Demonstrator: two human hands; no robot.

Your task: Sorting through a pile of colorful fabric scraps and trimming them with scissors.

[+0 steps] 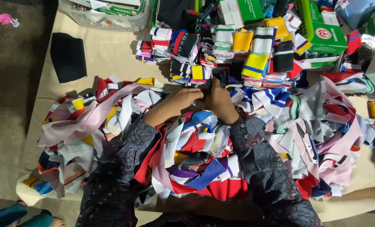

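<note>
A big loose heap of coloured fabric strips (pixel 196 143) covers the cloth-covered table in front of me. My left hand (pixel 177 103) and my right hand (pixel 219 101) meet at the far edge of the heap, fingers closed together on a small piece of fabric that I can barely see. Just beyond the hands stand rows of folded striped collar pieces (pixel 221 50) in neat stacks. Both arms wear dark patterned sleeves.
A black folded cloth (pixel 68 56) lies at the left. A clear plastic bin (pixel 105 17) and green boxes (pixel 322 25) stand at the back. Small snips (pixel 306 143) rest on the heap at the right. A pink object (pixel 4 19) lies on the floor.
</note>
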